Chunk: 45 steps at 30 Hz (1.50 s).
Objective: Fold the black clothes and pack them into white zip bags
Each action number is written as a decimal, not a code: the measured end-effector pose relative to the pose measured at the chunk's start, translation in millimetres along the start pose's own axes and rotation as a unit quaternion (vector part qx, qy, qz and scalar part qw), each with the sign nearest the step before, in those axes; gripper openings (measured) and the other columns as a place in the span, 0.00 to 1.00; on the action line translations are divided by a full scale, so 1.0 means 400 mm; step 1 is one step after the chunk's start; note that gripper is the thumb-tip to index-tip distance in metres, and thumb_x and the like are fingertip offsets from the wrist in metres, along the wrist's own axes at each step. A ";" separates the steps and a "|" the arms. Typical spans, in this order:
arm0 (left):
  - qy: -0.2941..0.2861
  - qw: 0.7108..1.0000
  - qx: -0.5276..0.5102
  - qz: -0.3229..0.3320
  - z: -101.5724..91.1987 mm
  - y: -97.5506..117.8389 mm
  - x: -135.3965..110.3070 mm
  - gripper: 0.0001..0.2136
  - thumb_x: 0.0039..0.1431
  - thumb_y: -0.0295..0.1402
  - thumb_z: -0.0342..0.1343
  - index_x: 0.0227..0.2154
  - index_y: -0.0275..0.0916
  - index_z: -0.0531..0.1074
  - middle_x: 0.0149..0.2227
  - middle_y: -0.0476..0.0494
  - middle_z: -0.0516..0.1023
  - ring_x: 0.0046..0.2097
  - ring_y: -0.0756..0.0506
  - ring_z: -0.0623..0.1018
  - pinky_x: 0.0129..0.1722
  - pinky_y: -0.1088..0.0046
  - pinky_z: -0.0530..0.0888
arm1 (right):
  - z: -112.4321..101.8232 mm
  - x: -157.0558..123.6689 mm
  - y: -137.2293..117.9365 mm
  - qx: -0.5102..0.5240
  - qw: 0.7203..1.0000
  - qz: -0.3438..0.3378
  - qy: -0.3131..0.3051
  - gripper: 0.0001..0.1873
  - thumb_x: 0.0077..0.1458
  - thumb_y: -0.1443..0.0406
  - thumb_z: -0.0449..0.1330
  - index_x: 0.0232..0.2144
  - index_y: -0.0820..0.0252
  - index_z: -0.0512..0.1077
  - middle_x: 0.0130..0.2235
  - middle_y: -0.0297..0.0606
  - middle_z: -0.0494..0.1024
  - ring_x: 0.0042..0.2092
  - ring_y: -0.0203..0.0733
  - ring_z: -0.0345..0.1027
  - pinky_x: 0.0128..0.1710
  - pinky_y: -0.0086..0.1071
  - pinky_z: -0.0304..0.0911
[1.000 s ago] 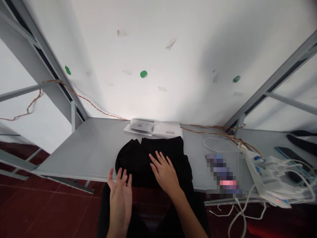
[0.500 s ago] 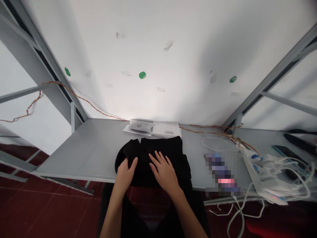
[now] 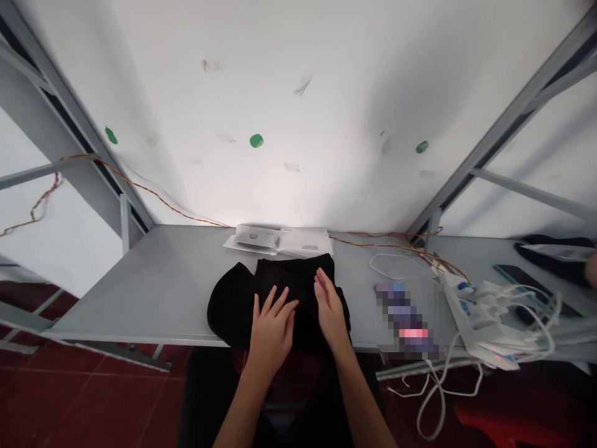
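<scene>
A folded black garment (image 3: 231,305) lies at the front edge of the grey table, its left part rounded and its right part squarer; what kind of garment it is I cannot tell. Spread over the middle of it is my left hand (image 3: 273,330), palm down and fingers apart. My right hand (image 3: 332,314) is tipped on its side over the garment's right part, with fingers stretched out and close together. Neither hand grips the cloth.
White papers or packets (image 3: 305,241) lie against the wall behind the garment. A blurred-out device (image 3: 410,320) is to the right, beside a white power strip (image 3: 480,323) with tangled cables. At the far right edge shows part of another person's hand (image 3: 591,270).
My left hand has let go of the garment's left flap, which now lies flat, and moved right to the middle. My right hand has shifted right and turned onto its side.
</scene>
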<state>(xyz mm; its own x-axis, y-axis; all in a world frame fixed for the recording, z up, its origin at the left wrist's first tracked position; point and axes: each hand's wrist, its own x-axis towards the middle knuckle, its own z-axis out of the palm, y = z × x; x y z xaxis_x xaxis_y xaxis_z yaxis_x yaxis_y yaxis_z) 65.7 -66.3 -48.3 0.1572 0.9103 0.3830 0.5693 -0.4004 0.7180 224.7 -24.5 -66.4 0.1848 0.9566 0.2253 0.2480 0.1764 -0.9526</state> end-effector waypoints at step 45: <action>-0.084 0.979 0.187 0.016 -0.019 -0.070 0.085 0.15 0.68 0.30 0.51 0.52 0.45 0.78 0.58 0.42 0.79 0.61 0.38 0.76 0.59 0.57 0.75 | -0.186 0.015 0.089 -0.220 0.972 -0.083 -0.016 0.25 0.69 0.53 0.51 0.63 0.52 0.69 0.67 0.47 0.67 0.67 0.54 0.61 0.66 0.53 0.59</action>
<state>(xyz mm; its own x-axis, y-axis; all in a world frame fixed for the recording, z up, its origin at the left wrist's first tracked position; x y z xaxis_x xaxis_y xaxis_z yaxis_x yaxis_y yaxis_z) 48.7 -24.8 -51.0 0.2924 0.9146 0.2794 0.8125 -0.3917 0.4317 305.2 -29.9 -83.8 0.0797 0.9313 0.3553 0.6551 0.2197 -0.7229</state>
